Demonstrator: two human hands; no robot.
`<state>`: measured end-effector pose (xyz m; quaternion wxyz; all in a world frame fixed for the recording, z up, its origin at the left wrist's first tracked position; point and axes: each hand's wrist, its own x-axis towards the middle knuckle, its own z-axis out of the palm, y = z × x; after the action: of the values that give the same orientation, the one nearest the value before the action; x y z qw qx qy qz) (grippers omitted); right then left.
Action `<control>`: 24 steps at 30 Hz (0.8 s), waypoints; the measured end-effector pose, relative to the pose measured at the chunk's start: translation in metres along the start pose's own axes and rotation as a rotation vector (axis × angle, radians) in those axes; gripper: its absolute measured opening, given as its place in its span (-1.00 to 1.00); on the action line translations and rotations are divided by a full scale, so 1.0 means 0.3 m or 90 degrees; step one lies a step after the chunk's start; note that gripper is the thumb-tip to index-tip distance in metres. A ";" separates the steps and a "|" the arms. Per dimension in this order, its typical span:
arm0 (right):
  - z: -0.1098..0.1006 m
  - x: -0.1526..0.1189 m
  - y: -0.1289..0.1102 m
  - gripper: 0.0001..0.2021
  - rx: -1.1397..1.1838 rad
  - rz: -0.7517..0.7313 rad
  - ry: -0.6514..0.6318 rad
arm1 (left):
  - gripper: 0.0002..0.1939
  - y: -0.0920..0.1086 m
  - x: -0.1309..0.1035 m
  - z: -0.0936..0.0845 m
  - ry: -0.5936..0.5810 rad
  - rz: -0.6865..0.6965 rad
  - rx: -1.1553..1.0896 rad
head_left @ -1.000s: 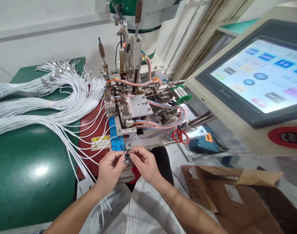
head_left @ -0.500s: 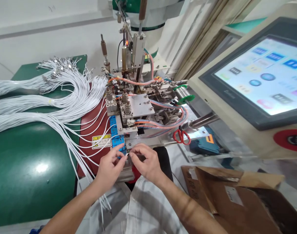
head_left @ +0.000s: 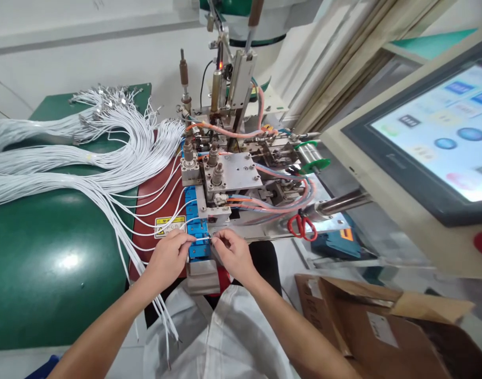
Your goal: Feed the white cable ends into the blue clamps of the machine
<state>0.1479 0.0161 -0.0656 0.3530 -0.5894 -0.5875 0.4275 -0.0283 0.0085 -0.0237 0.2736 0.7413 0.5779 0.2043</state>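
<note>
A short stretch of white cable runs between my two hands, across the row of blue holders at the machine's front left. My left hand pinches the cable between thumb and forefinger, left of the holders. On the other side, my right hand is closed at the cable's tip; a small metallic bit shows there, too small to make out. Other white cables lead from the holders back to a large bundle on the green table. Several loose cable ends hang down beside my left forearm.
The soldering machine stands ahead, with a spool of wire on it. Red-handled scissors are at its right edge. A touchscreen panel juts in at right, above a cardboard box. The green table lies left.
My hands have moved apart a little, and the cable now lies stretched straight over the blue holders. My left hand turned palm down. The view has shifted slightly.
</note>
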 end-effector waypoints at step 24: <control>-0.003 0.046 0.015 -0.74 -0.110 -0.155 -0.065 | -0.52 0.031 0.001 0.012 -0.102 -0.005 0.205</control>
<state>0.1499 0.0295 -0.0707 0.3199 -0.5197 -0.7062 0.3590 -0.0191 0.0064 -0.0206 0.1974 0.7869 0.5826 0.0486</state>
